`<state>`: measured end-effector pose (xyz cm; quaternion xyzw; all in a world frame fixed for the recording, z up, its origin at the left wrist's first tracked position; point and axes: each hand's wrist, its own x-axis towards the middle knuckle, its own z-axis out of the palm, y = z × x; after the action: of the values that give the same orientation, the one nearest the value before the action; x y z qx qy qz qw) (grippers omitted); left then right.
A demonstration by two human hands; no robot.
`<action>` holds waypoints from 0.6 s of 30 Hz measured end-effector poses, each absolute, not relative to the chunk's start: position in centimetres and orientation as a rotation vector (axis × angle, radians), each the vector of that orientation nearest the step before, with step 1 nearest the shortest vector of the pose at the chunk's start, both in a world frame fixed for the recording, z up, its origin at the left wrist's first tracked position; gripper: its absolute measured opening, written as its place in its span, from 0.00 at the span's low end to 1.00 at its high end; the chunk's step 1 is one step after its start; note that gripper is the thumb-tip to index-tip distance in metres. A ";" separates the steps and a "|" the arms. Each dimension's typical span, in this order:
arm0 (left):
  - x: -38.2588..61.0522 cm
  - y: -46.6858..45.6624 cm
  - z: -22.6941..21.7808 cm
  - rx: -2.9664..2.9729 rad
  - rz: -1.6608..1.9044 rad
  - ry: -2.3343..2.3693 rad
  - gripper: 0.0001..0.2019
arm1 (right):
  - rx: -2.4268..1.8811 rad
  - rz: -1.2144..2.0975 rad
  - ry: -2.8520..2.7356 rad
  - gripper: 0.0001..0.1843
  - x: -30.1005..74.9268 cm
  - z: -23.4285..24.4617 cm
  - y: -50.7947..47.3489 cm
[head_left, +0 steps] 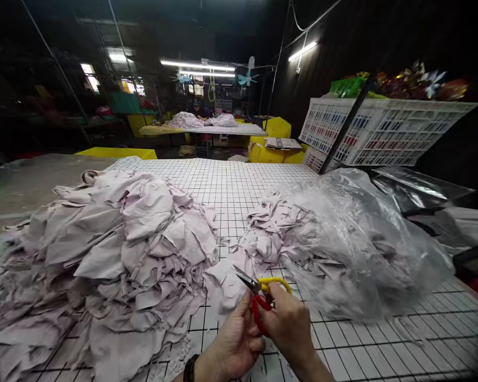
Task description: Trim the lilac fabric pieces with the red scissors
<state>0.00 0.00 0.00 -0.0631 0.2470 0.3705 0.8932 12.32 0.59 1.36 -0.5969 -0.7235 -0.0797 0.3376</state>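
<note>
Desk (229,183): white top ruled with a black grid, bare along a strip down the middle. Left of the strip, a broad, loose heap of pale pinkish-grey fabric pieces (143,228), crumpled and overlapping. Right of it, a large clear plastic bag (354,212), lying slack; similar pale fabric shows through its film, and more spills out at its left side onto the grid. Behind the bag, a white lattice-walled plastic crate (402,132); red and blue patches show through the openings, contents not identifiable. On top of the crate: a bright green plastic basket (346,87), contents unclear, beside shiny multicoloured items (422,85).

Right hand (289,318): fingers closed around the handles of metal-bladed scissors with one yellow and one red handle (255,286). Scissors lie near the front of the desk, between heap and bag, blades directed up-left over pale fabric, tips slightly parted. Left hand (237,339): palm turned up, fingers curled, thumb raised close to the scissors' red handle; cannot tell whether it pinches anything. Black beaded bracelet (190,367) on the left wrist.
</note>
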 end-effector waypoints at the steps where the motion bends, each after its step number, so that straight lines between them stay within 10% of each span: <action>1: 0.2 0.0 -0.2 -0.139 0.781 0.514 0.12 | -1.548 -0.266 -1.869 0.09 12.3 1.0 0.2; 6: 0.0 -0.3 -1.0 -0.136 0.906 0.656 0.08 | -1.610 -0.059 -1.857 0.08 12.1 0.0 -1.5; 12: -2.9 -1.1 0.5 0.069 1.091 0.910 0.12 | -1.457 1.150 -1.722 0.06 13.2 2.4 -0.4; 18: -4.1 -2.2 2.3 0.019 1.024 0.895 0.10 | -1.132 1.362 -1.740 0.11 10.3 1.2 4.2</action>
<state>-4.08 -2.18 2.32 0.0088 0.4138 0.4735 0.7775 10.32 4.20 1.20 -0.4313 -0.6633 0.5190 0.3235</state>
